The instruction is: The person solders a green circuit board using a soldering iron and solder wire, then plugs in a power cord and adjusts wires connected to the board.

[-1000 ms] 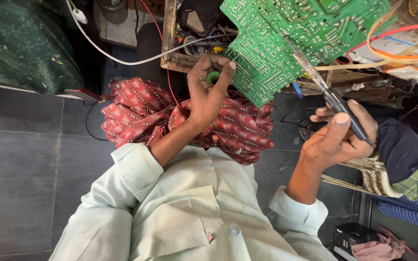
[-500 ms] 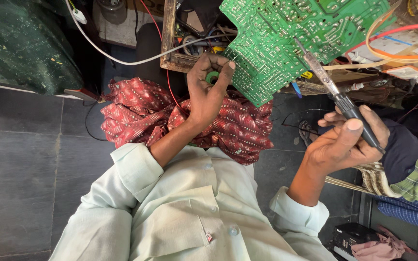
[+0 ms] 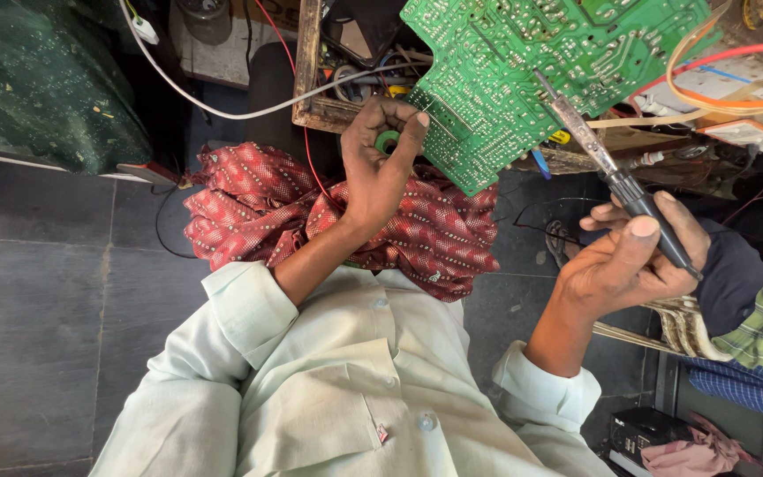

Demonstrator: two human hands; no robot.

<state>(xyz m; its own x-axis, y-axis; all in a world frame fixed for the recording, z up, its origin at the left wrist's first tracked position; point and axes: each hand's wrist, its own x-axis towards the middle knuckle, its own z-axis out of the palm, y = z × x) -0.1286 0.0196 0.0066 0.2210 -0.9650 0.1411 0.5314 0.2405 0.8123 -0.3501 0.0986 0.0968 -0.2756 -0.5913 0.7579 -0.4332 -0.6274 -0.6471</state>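
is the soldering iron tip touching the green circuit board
Yes, the soldering iron held in the right hand has its tip resting against the solder side of the green circuit board.

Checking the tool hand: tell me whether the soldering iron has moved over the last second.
Yes. The soldering iron in the right hand has slid up along the green circuit board; its tip now sits higher on the board.

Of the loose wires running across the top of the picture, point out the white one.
The white wire sweeps from the top left corner toward the wooden frame. The others are thin red, or orange and red beside the green circuit board.
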